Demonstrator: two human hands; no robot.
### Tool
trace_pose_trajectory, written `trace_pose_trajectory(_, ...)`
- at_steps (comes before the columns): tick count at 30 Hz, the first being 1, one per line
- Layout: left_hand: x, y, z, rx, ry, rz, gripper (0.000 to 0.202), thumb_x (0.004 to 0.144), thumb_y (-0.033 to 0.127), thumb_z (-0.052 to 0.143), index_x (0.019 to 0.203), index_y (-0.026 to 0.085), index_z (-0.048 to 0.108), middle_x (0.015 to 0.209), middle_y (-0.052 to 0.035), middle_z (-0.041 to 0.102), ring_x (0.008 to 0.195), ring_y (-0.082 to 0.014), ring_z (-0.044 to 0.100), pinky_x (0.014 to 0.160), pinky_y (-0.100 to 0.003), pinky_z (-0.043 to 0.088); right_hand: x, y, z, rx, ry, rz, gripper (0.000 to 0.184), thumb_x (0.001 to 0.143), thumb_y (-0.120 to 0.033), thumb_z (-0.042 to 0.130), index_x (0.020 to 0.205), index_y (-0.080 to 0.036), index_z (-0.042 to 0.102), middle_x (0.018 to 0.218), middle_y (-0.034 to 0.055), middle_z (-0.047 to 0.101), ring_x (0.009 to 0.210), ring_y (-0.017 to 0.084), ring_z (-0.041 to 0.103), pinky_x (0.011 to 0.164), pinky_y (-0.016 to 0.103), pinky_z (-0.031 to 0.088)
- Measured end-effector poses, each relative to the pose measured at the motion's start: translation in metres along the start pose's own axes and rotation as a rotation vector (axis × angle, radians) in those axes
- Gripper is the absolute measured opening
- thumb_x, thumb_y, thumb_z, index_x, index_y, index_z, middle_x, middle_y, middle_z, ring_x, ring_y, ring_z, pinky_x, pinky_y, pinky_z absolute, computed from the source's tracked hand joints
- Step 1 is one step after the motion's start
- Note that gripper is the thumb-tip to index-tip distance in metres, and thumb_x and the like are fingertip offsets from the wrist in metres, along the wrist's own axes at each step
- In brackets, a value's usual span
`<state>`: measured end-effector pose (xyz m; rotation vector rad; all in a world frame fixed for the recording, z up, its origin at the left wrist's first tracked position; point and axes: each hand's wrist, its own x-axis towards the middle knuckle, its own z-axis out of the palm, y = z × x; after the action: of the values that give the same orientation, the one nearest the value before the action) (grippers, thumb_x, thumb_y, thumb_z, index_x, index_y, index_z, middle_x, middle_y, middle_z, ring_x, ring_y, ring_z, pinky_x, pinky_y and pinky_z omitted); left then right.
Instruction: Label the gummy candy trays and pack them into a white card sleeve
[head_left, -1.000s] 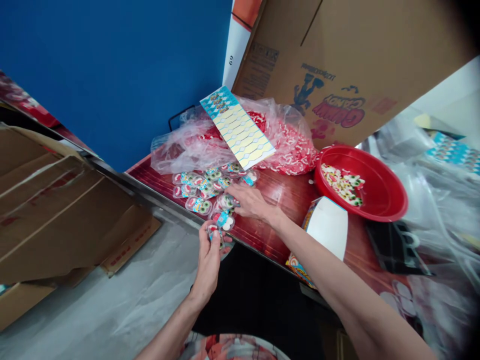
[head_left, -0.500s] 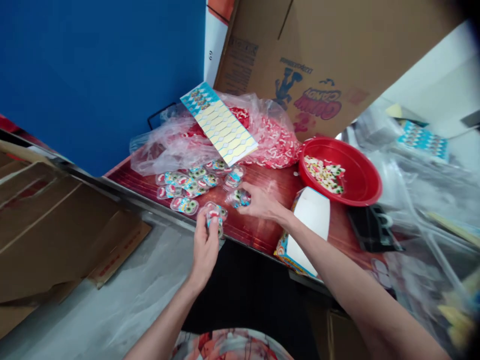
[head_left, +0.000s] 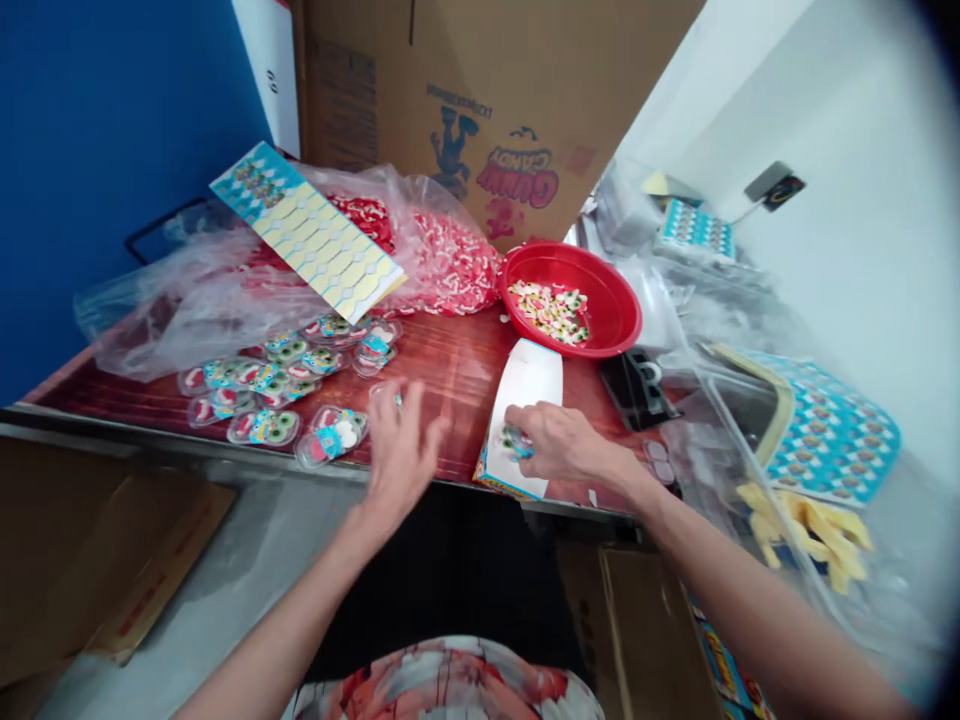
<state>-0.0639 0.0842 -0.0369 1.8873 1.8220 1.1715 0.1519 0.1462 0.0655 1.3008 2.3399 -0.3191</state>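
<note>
My right hand (head_left: pixel 562 440) is closed around a small clear candy pack (head_left: pixel 516 442), over the white inside of a small printed box (head_left: pixel 531 380). Whether the pack touches the box I cannot tell. Above the table edge, my left hand (head_left: pixel 401 450) has its fingers apart and holds nothing. Just behind its fingertips lies another clear pack, mostly hidden. To the left is a cluster of candy packs (head_left: pixel 274 375) with teeth and eyeball sweets inside. One more candy pack (head_left: pixel 330 438) lies at the front edge, beside my left hand.
A sheet of printed labels (head_left: pixel 322 245) rests on a plastic bag of red and white candy (head_left: pixel 450 260). Behind the box stands a red bowl (head_left: pixel 622 310) holding loose sweets. A large cardboard carton (head_left: pixel 495 60) backs the table, and clear plastic bins (head_left: pixel 720 400) fill the right side.
My right hand has carried a pack rightward to the box. My left hand has let go of its pack and spread its fingers. The view has swung right.
</note>
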Motion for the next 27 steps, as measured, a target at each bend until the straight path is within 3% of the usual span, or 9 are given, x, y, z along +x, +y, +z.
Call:
trace_pose_trajectory(3, -0.027, 0.022, 0.019, -0.214, -0.349, 0.141, 0.097, 0.088, 0.041, 0.069, 0.162, 0.028, 0.007, 0.163, -0.0199, 0.022, 0.152, -0.0381, 0.024, 0.118, -0.059, 0.031, 0.005, -0.011, 0.014, -0.040, -0.023, -0.078, 0.037, 0.081, -0.028, 0.065, 0.116, -0.017, 0.060, 0.110, 0.0168, 0.071, 0.102, 0.032, 0.066, 0.074, 0.035, 0.047)
trace_pose_trajectory(5, -0.039, 0.028, 0.033, -0.260, -0.438, 0.153, 0.110, 0.084, 0.038, 0.074, 0.161, 0.033, -0.004, 0.167, -0.0187, 0.013, 0.154, -0.0393, 0.017, 0.119, -0.060, 0.030, 0.008, -0.012, 0.025, -0.023, 0.007, -0.124, 0.039, 0.086, -0.028, 0.061, 0.123, -0.015, 0.057, 0.115, 0.0183, 0.069, 0.106, 0.033, 0.064, 0.079, 0.037, 0.049)
trace_pose_trajectory(10, -0.046, 0.028, 0.053, -0.311, -0.361, 0.106, 0.089, 0.093, 0.023, 0.062, 0.161, 0.035, 0.006, 0.161, -0.0157, 0.028, 0.152, -0.0324, 0.027, 0.122, -0.053, 0.029, 0.011, 0.001, 0.037, 0.089, 0.034, -0.192, 0.048, 0.084, -0.030, 0.066, 0.128, -0.016, 0.053, 0.123, 0.0168, 0.065, 0.109, 0.031, 0.063, 0.081, 0.036, 0.050)
trace_pose_trajectory(18, -0.045, 0.024, 0.055, -0.274, -0.345, 0.108, 0.084, 0.094, 0.023, 0.062, 0.161, 0.033, 0.013, 0.158, -0.0160, 0.034, 0.149, -0.0317, 0.034, 0.120, -0.052, 0.033, 0.015, 0.030, 0.013, 0.524, -0.114, -0.252, 0.088, 0.069, -0.029, 0.082, 0.146, -0.019, 0.042, 0.126, 0.0110, 0.066, 0.107, 0.027, 0.066, 0.087, 0.033, 0.050)
trace_pose_trajectory(23, -0.045, 0.026, 0.056, -0.310, -0.362, 0.087, 0.082, 0.093, 0.024, 0.062, 0.161, 0.033, 0.015, 0.160, -0.0148, 0.033, 0.150, -0.0304, 0.034, 0.121, -0.048, 0.033, 0.009, 0.029, 0.023, 0.599, -0.083, -0.178, 0.077, 0.073, -0.021, 0.075, 0.143, -0.016, 0.045, 0.120, 0.0127, 0.068, 0.103, 0.027, 0.067, 0.083, 0.034, 0.051)
trace_pose_trajectory(27, -0.044, 0.029, 0.055, -0.327, -0.376, 0.058, 0.079, 0.094, 0.023, 0.060, 0.160, 0.032, 0.018, 0.160, -0.0145, 0.033, 0.150, -0.0296, 0.034, 0.122, -0.048, 0.032, -0.004, 0.019, 0.026, 0.510, -0.032, -0.207, 0.047, 0.085, -0.022, 0.064, 0.131, -0.015, 0.056, 0.111, 0.0135, 0.071, 0.096, 0.027, 0.069, 0.081, 0.035, 0.050)
